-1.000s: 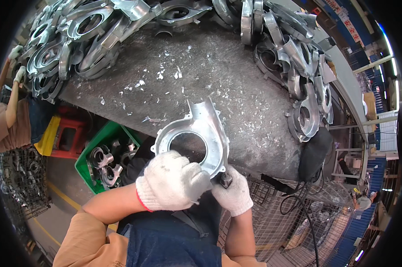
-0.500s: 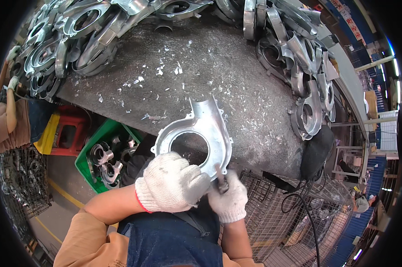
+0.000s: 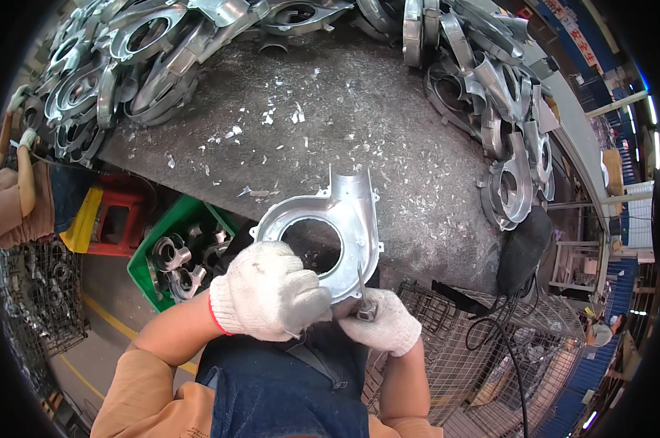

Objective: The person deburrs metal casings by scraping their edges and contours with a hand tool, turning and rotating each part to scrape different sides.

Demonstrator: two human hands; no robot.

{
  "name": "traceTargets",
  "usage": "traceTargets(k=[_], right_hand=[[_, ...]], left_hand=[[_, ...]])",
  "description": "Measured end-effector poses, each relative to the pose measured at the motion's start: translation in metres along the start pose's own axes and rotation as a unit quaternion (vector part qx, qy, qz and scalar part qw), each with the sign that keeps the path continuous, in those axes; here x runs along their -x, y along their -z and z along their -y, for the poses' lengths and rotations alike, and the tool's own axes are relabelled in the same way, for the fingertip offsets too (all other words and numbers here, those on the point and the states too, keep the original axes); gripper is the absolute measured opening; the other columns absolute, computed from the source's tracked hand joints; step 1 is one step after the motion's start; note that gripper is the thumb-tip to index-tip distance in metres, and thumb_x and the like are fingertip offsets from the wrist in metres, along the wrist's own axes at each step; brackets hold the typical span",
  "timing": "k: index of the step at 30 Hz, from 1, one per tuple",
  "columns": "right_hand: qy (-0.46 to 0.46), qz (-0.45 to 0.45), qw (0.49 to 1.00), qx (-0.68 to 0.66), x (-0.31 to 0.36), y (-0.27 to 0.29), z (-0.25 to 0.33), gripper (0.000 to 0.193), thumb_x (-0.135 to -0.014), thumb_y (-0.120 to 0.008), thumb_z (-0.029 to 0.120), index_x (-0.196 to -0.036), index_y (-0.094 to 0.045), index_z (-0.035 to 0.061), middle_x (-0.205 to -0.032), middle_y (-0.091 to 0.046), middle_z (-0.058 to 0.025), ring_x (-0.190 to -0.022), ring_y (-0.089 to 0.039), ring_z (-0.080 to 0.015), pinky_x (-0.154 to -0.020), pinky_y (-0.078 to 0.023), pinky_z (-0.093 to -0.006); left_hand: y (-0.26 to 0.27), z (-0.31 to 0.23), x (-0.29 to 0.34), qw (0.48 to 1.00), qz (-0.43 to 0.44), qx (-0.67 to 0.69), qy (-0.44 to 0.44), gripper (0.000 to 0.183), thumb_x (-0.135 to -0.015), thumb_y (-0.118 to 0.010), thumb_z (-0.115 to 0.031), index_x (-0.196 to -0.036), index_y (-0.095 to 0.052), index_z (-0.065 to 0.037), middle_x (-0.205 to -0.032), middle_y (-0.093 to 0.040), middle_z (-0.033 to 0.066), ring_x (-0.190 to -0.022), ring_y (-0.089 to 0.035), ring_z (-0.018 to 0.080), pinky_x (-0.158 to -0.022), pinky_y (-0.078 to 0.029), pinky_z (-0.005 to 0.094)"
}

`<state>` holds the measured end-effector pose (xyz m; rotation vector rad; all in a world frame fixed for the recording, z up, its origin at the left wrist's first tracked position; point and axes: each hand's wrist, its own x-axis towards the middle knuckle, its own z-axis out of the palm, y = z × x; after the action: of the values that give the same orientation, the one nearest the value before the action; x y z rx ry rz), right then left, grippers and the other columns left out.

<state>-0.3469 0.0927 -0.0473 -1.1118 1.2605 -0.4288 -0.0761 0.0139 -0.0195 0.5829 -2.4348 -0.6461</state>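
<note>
A silvery cast-metal blower housing point(image 3: 360, 237), snail-shaped with a large round opening and a short outlet spout pointing away from me, rests over the near edge of the workbench. My left hand point(image 3: 273, 293), in a white knit glove, is closed on its lower left rim. My right hand point(image 3: 385, 323), gloved likewise, is closed round a slim hand tool point(image 3: 365, 309). That tool's narrow blade points up against the housing's lower right rim. Whether it is a knife or a file I cannot tell.
Metal shavings point(image 3: 297, 115) litter the dark workbench point(image 3: 410, 182). Similar housings are heaped at far left point(image 3: 151, 36) and right point(image 3: 509, 186). A green crate point(image 3: 144, 279) of metal parts stands lower left, near a red stool point(image 3: 118, 219). Wire cages point(image 3: 483, 365) and a black cable point(image 3: 516, 379) lie right. A co-worker point(image 3: 23, 190) is at far left.
The housing has turned slightly clockwise, its spout swinging a little right. My right hand has shifted right and down, and its tool's blade now stands more upright at the rim.
</note>
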Motion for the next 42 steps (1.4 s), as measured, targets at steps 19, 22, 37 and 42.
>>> traceTargets(k=[19, 22, 37, 42], right_hand=[[-0.006, -0.315, 0.923, 0.221, -0.021, -0.033, 0.009, 0.02, -0.097, -0.076, 0.021, -0.113, -0.074, 0.0092, -0.088, -0.078, -0.0157, -0.084, -0.079, -0.0384, -0.077, -0.061, -0.0461], [-0.038, -0.345, 0.895, 0.282, -0.023, -0.031, 0.012, 0.024, -0.097, -0.078, 0.022, -0.116, -0.073, 0.0101, -0.089, -0.078, -0.0162, -0.085, -0.079, -0.0385, -0.077, -0.062, -0.0465], [-0.043, 0.079, 0.995, -0.035, -0.013, -0.001, 0.035, 0.036, -0.09, -0.081, 0.021, -0.12, -0.076, 0.0021, -0.093, -0.078, -0.0072, -0.085, -0.071, -0.0151, -0.08, -0.059, -0.0363], [-0.022, 0.02, 1.0, -0.008, -0.017, -0.006, 0.028, 0.031, -0.089, -0.081, 0.01, -0.118, -0.075, 0.0007, -0.082, -0.074, -0.0032, -0.072, -0.069, -0.0149, -0.066, -0.058, -0.0329]], left_hand=[[0.01, -0.002, 0.019, 0.997, -0.037, 0.012, 0.06, 0.027, -0.067, -0.092, -0.02, -0.091, -0.081, -0.014, -0.067, -0.063, 0.0029, -0.058, -0.063, 0.0271, -0.058, -0.049, 0.0412], [0.003, -0.005, 0.016, 0.998, -0.021, 0.003, 0.051, 0.028, -0.067, -0.092, -0.021, -0.093, -0.081, -0.015, -0.068, -0.064, 0.0026, -0.057, -0.063, 0.0263, -0.057, -0.049, 0.0403], [0.016, 0.002, 0.022, 0.998, 0.02, 0.011, 0.053, 0.023, -0.068, -0.091, -0.026, -0.086, -0.082, -0.016, -0.062, -0.061, 0.0031, -0.058, -0.062, 0.0284, -0.059, -0.048, 0.0421], [0.016, 0.005, 0.024, 0.999, -0.012, 0.024, 0.039, 0.023, -0.068, -0.092, -0.025, -0.086, -0.081, -0.016, -0.063, -0.063, 0.0026, -0.058, -0.062, 0.0289, -0.059, -0.048, 0.0425]])
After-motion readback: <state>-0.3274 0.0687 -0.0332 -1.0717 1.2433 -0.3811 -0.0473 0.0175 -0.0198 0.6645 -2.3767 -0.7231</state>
